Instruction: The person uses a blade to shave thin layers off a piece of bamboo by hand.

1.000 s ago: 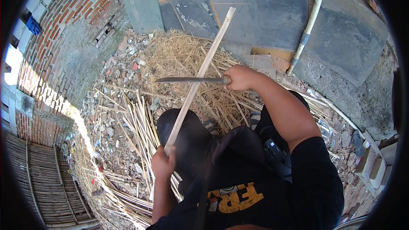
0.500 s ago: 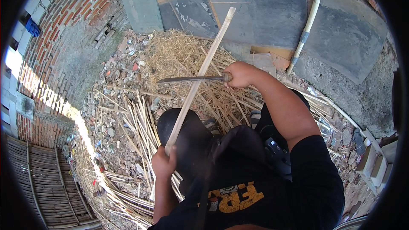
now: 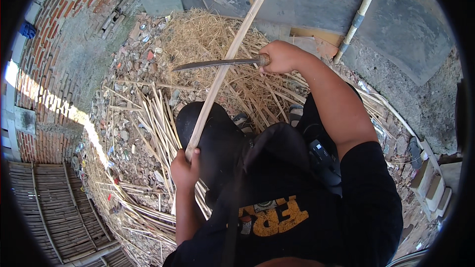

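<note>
My left hand [image 3: 185, 169] is closed round the near end of a long pale strip, bamboo or wood by its look [image 3: 213, 89]. The strip slants up and away to the right, passing over my left knee. In my right hand [image 3: 279, 57] is the handle of a machete [image 3: 213, 63], its long dark blade pointing left. The blade crosses the strip at about its middle; whether the edge bites into it I cannot tell. Below them lies a heap of straw-coloured shavings [image 3: 198, 34].
Many split strips [image 3: 161, 118] lie on the rubble ground to my left. A grey panel wall [image 3: 321, 5] and a pale pipe [image 3: 361, 15] stand ahead. There is a brick wall [image 3: 69, 34] at the left, and a slatted bamboo panel [image 3: 54, 207] near lower left.
The view has tilted, so the surroundings sit higher in the picture. Both hands keep their holds, and the machete still crosses the strip near its middle.
</note>
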A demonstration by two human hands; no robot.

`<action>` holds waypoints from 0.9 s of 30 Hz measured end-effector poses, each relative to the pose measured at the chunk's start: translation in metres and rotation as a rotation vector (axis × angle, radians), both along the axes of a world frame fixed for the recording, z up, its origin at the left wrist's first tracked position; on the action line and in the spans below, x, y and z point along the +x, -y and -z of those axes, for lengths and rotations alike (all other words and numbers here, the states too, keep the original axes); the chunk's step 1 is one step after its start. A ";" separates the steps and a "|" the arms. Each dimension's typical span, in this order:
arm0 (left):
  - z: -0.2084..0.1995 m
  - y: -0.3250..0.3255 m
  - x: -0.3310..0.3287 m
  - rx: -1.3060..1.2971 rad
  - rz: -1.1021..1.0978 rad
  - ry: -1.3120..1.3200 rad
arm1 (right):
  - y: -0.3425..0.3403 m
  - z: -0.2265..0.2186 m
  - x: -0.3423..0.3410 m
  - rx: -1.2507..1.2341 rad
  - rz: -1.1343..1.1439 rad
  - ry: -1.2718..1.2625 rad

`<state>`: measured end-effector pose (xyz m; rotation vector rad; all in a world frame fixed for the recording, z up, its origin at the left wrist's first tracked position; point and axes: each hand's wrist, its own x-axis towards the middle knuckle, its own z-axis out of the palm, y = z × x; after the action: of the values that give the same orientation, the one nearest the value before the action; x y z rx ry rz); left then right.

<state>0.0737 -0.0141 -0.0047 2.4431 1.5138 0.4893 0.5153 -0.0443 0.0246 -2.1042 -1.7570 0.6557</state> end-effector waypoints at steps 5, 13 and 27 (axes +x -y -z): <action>0.001 0.000 0.000 0.034 0.020 0.024 | 0.002 0.002 0.001 0.087 0.002 0.001; 0.004 -0.001 -0.001 0.024 0.037 0.053 | -0.005 0.024 0.004 0.174 0.004 0.084; 0.003 -0.001 -0.002 -0.020 0.015 0.052 | -0.008 0.023 0.002 0.076 -0.025 -0.029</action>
<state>0.0720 -0.0128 -0.0078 2.4060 1.4713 0.5282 0.5176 -0.0365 0.0017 -2.0152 -1.7669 0.6131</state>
